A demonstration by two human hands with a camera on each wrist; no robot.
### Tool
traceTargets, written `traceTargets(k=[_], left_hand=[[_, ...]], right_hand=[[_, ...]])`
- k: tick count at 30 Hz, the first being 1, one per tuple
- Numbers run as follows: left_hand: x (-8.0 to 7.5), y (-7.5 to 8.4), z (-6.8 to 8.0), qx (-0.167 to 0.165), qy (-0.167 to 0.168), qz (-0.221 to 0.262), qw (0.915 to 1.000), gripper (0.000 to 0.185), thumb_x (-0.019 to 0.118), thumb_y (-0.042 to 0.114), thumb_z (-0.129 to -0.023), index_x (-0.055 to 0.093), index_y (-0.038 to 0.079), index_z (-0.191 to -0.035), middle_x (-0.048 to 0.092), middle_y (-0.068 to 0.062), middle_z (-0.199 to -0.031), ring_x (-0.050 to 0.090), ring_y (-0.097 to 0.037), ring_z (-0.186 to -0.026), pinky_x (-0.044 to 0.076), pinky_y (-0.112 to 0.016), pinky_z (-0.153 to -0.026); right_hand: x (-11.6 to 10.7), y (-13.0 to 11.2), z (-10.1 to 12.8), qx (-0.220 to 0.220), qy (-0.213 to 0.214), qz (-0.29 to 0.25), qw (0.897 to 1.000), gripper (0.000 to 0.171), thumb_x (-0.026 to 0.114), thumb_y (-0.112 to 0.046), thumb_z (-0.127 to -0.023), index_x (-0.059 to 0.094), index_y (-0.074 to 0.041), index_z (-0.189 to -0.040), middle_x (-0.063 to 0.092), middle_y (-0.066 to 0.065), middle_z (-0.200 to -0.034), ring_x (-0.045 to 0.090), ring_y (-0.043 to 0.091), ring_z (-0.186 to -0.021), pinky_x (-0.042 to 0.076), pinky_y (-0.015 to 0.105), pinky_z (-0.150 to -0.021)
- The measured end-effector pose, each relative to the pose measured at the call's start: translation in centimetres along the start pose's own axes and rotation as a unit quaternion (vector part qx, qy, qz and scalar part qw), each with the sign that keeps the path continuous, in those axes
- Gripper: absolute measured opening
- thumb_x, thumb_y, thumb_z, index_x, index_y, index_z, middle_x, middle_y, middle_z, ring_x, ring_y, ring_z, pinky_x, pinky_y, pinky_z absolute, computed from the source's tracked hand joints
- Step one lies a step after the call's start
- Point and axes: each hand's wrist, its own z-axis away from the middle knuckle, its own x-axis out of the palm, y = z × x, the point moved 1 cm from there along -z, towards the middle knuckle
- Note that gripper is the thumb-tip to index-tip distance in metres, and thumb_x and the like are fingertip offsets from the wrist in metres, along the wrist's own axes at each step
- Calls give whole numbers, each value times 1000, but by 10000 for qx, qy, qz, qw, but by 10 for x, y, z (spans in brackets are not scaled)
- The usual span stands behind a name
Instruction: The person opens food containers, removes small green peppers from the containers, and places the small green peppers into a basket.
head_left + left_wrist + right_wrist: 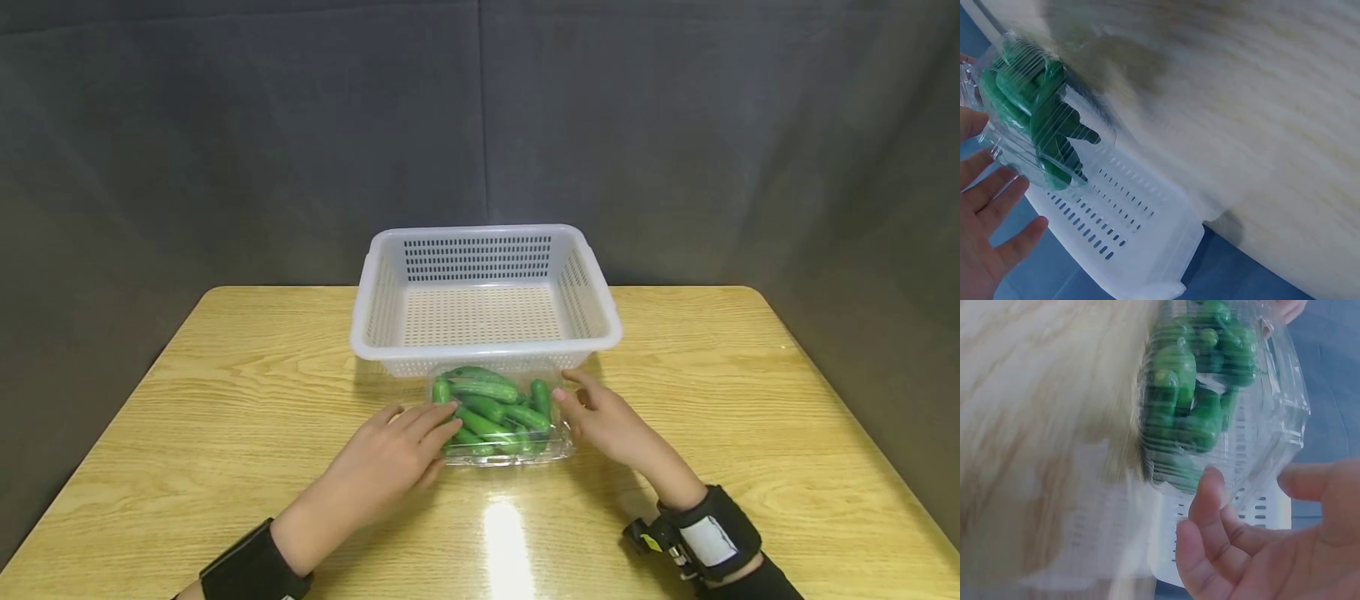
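In the head view a clear plastic clamshell box (498, 454) full of small green cucumbers (483, 390) sits between the two hands. My left hand (405, 446) is at its left side, the fingertips overlapping the lid's edge. Seen from the left wrist, the fingers (1004, 206) are loosely spread beside the box (1029, 150), not curled round it. On the opposite side is my right hand (611, 421), its thumb and fingers relaxed and apart. From the right wrist, a fingertip (1212, 481) comes right up to the box's end wall (1175, 472).
Directly behind the box stands a white perforated plastic basket (487, 348) with nothing in it. Both are on a light wooden table (225, 400) with rounded far corners. A dark grey cloth (300, 142) hangs behind the table.
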Motion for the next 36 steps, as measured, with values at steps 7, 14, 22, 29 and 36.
traceTargets(k=[7, 14, 22, 29, 36], left_hand=[[1, 5, -2, -255, -118, 274, 9992, 46, 71, 29, -91, 63, 6, -129, 58, -10, -137, 58, -25, -122, 51, -48, -96], [4, 9, -7, -314, -224, 277, 9989, 48, 69, 34, -92, 61, 7, -131, 55, -7, -141, 54, -23, -127, 48, -46, -101], [7, 17, -16, -202, 19, 402, 9990, 49, 69, 36, -93, 60, 10, -133, 56, -6, -140, 54, -23, -127, 48, -47, -101], [9, 28, -29, -24, 49, 417, 9991, 48, 69, 35, -93, 60, 11, -133, 58, -4, -139, 54, -22, -127, 47, -45, -103], [13, 37, -43, 23, -157, 517, 9985, 46, 65, 39, -95, 60, 18, -136, 56, 0, -141, 51, -20, -130, 45, -44, -104]], right_hand=[[-4, 1, 0, -192, -18, -273, 9994, 54, 45, -22, -107, 31, 9, -149, 54, 8, -69, 56, 26, -68, 47, 33, -63], [-5, 1, 1, -158, 75, -247, 9995, 56, 46, -21, -106, 28, 12, -148, 53, 9, -69, 56, 26, -69, 46, 33, -63], [-4, 2, -1, -156, 22, -320, 9994, 55, 46, -22, -106, 30, 10, -148, 54, 10, -70, 57, 26, -70, 50, 37, -68], [-4, 1, -1, -186, 6, -273, 9995, 55, 46, -22, -106, 31, 10, -148, 52, 8, -68, 56, 25, -69, 46, 33, -66], [-3, 1, 0, -165, 13, -232, 9996, 55, 46, -24, -107, 31, 9, -148, 53, 7, -68, 54, 25, -67, 43, 29, -60]])
